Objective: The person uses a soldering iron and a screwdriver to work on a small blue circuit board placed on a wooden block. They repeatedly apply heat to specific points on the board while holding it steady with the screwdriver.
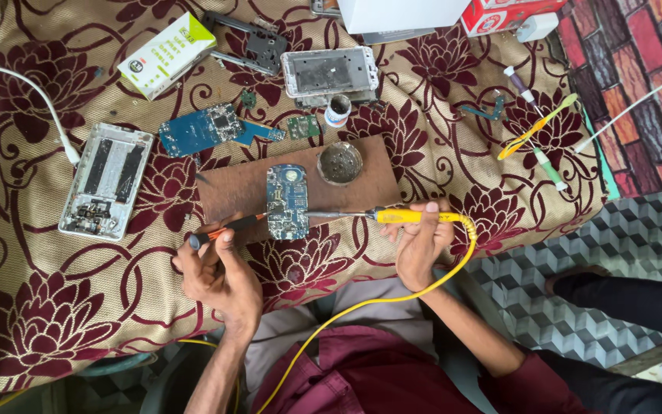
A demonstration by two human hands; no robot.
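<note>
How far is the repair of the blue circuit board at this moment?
Done: the phone shells lie opened, boards out. In hand: the right hand holds the yellow soldering iron with its tip at the blue circuit board; the left hand holds an orange-handled tool against it. Left: the board is not back in any shell.

Round tin (339,162) crowds the circuit board (286,201); its left side lies open.
</note>
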